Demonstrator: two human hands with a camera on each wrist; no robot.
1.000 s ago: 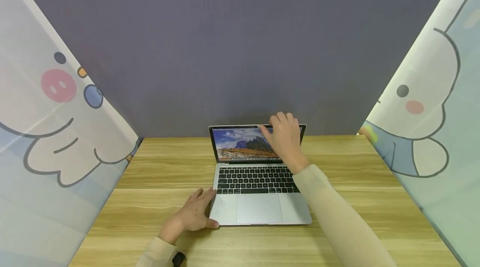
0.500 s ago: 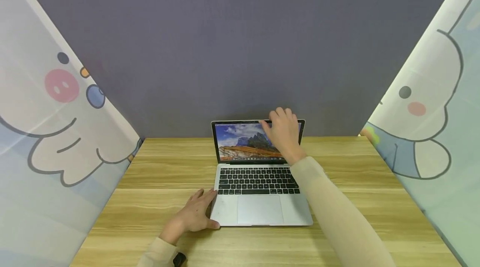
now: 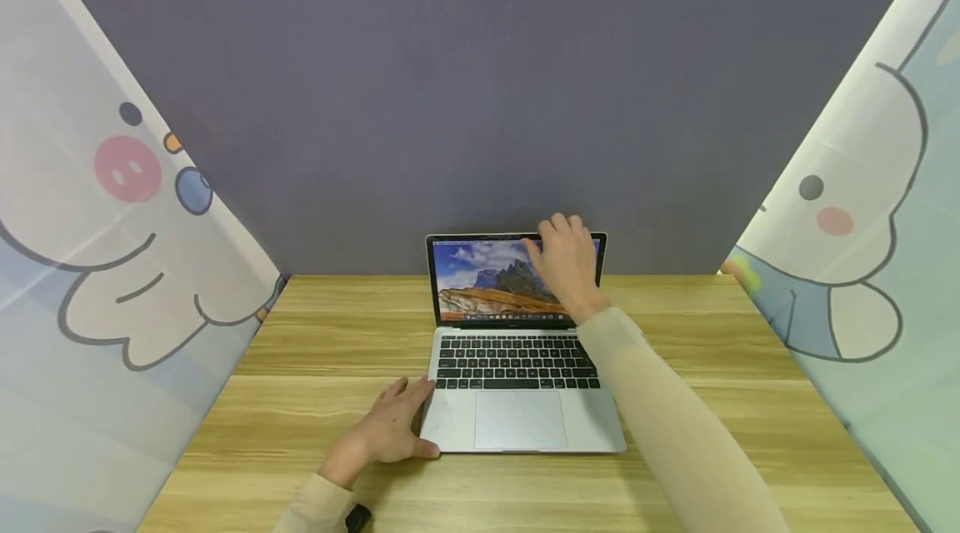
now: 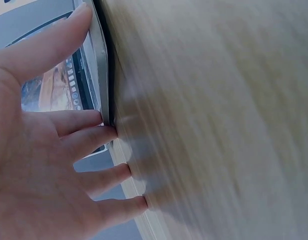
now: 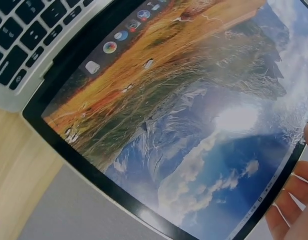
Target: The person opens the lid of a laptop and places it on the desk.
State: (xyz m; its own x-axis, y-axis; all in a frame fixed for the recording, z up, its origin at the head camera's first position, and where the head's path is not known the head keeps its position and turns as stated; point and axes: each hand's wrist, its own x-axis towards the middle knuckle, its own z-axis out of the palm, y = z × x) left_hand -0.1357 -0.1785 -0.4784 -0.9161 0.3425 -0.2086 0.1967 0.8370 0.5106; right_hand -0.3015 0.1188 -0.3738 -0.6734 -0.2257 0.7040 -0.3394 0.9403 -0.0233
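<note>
A silver laptop (image 3: pixel 521 419) lies open on the wooden table, its screen (image 3: pixel 480 279) lit with a mountain picture. My right hand (image 3: pixel 567 266) grips the top edge of the lid, thumb in front and fingers behind; in the right wrist view, fingers (image 5: pixel 288 206) show past that edge. Spread beside the laptop's left front corner is my left hand (image 3: pixel 390 425). In the left wrist view its thumb (image 4: pixel 64 42) touches the base's edge, the index fingertip meets the base's side, and other fingertips rest on the table. The right forearm covers some keys.
The wooden table (image 3: pixel 337 325) ends at a dark grey wall panel (image 3: pixel 480 100) close behind the laptop. Cartoon-printed curtains (image 3: pixel 112 266) flank it on both sides. A black wristband (image 3: pixel 357 518) shows at the left sleeve.
The lid has tilted further back, with my right hand moving along on its top edge, and more of the screen shows. The left hand stays at the base's corner.
</note>
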